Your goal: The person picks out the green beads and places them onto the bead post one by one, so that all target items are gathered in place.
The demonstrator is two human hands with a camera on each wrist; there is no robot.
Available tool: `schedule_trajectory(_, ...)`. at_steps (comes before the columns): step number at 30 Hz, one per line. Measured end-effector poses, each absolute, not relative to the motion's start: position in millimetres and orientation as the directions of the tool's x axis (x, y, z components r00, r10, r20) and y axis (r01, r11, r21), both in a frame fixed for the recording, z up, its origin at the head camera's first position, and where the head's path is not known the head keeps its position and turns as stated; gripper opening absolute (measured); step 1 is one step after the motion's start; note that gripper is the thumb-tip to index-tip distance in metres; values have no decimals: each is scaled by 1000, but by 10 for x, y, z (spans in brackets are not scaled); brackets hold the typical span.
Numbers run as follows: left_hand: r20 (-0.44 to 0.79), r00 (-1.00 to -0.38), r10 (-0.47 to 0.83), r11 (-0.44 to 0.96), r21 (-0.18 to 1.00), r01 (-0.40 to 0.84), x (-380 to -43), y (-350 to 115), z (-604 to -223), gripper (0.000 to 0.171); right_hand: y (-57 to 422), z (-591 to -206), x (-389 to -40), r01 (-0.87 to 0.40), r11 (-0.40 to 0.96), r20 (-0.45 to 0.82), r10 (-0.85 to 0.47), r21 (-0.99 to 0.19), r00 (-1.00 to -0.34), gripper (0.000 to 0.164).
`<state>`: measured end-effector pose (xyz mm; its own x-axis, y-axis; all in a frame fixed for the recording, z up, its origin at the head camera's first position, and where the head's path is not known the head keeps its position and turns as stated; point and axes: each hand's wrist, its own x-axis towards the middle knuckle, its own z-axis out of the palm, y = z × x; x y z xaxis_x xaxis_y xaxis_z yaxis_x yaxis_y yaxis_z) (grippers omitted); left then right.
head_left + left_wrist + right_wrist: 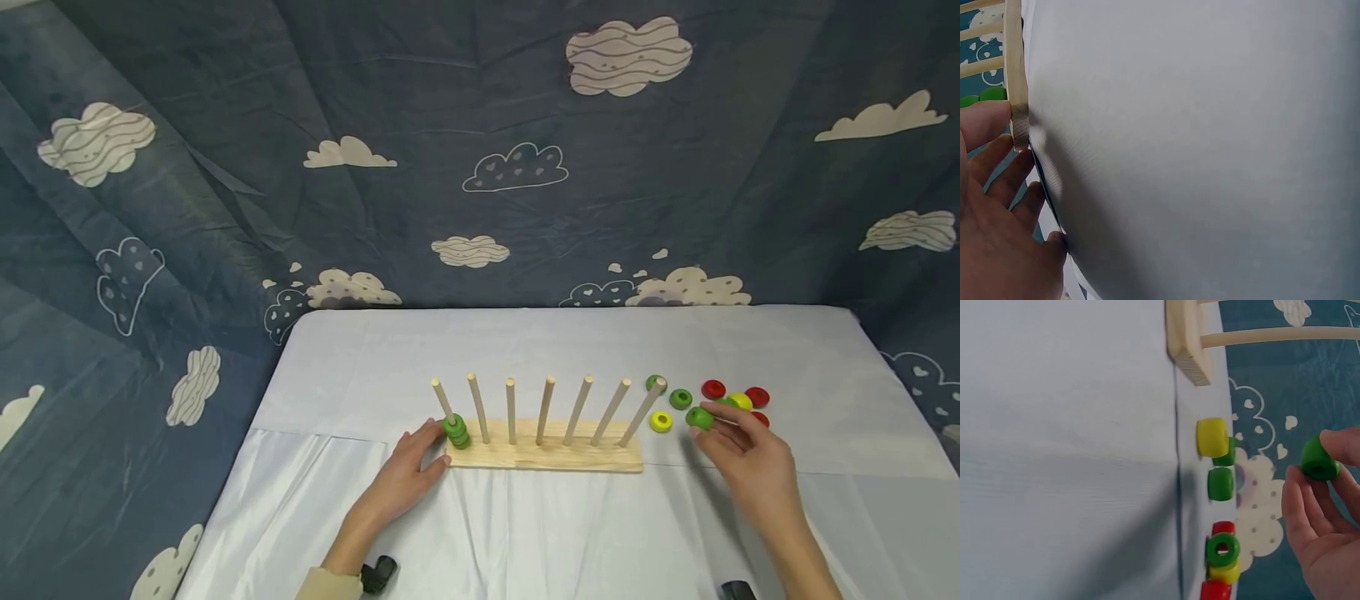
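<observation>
A wooden peg rack [555,457] with a row of upright pegs stands on the white table. Several green beads [456,433] are stacked on its leftmost peg. My left hand [408,471] holds the rack's left end, thumb at the front corner and fingers toward the back; the left wrist view shows the thumb against the base's end [1020,125]. My right hand [750,458] pinches a green bead [1320,459] between thumb and fingertips, raised above the table to the right of the rack. The hole of that bead shows in the right wrist view.
Loose beads lie right of the rack: a yellow bead [661,422], a green bead [681,399], another green bead [656,383] behind the last peg, and a cluster with a red bead [713,389] and a yellow bead [741,401]. A dark cloud-print cloth [420,208] hangs behind the table.
</observation>
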<state>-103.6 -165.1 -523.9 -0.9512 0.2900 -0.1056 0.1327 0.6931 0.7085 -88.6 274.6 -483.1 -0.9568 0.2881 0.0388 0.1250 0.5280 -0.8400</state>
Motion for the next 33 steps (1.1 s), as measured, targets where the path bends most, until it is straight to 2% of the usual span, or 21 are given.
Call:
schedule_trajectory(13, -100, -953, 284, 702, 699, 136, -1014, -1640, -5203, 50, 2687, -4635, -869, 15, 485, 122, 250, -874, -961, 47)
schedule_trajectory(25, -80, -953, 294, 706, 690, 160, -1016, -1630, -5227, 50, 2617, -4336, -862, -66, 556, 215, 208, -828, -954, 45)
schedule_trajectory(33, -95, -954, 283, 715, 684, 144, -1022, -1606, -5207, 51, 2621, -4179, -881, -115, 546, 278, 226, -830, -934, 53)
